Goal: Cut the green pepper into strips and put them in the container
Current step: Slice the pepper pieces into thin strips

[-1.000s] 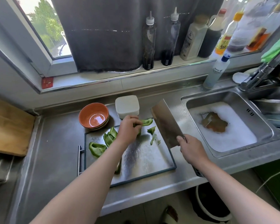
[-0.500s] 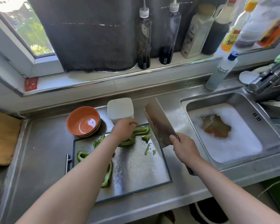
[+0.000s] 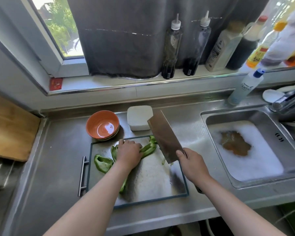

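Observation:
On the steel cutting board (image 3: 152,183) lie several green pepper pieces. My left hand (image 3: 129,153) presses down on one long pepper piece (image 3: 149,149) near the board's far edge, fingers curled over it. A larger pepper piece (image 3: 102,163) lies to the left, and another strip (image 3: 123,185) shows beside my left forearm. My right hand (image 3: 192,163) grips the handle of a cleaver (image 3: 165,136), whose blade is raised and tilted just right of the held piece. A white lidded container (image 3: 138,117) stands behind the board.
An orange bowl (image 3: 102,125) sits left of the container. A sink (image 3: 252,150) full of foam lies to the right, with a tap (image 3: 286,99) and a dish soap bottle (image 3: 247,86). Sauce bottles line the windowsill. A wooden board (image 3: 8,128) rests at far left.
My left hand has pulled the long pepper piece toward me onto the board and flattened over it. The cleaver stays raised, shifting slightly closer to the piece.

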Demonstrator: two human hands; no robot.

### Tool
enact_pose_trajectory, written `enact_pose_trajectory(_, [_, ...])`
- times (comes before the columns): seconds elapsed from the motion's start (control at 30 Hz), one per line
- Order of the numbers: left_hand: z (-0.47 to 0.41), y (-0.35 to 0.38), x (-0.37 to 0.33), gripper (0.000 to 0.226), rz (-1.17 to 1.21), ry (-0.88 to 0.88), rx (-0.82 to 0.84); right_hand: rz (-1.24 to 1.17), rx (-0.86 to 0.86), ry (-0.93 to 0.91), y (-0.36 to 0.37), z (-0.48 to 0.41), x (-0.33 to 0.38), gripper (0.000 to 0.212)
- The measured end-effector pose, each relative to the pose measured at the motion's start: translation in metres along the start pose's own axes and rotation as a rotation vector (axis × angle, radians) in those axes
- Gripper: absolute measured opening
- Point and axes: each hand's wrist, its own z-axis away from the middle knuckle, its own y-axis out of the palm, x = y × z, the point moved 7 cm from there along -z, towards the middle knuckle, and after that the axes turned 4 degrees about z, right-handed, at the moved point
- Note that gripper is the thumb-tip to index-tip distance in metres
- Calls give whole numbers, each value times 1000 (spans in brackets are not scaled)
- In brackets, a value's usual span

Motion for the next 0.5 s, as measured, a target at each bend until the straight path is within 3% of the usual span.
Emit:
enact_pose_trajectory(0.27, [41,-18,0,14,520,-91,-152,259,1,-139,0,39,21,25])
enact_pose_trajectory(0.5, [77,-5,3,8,685,-273,-145,423,49,-280,27,77,36,17])
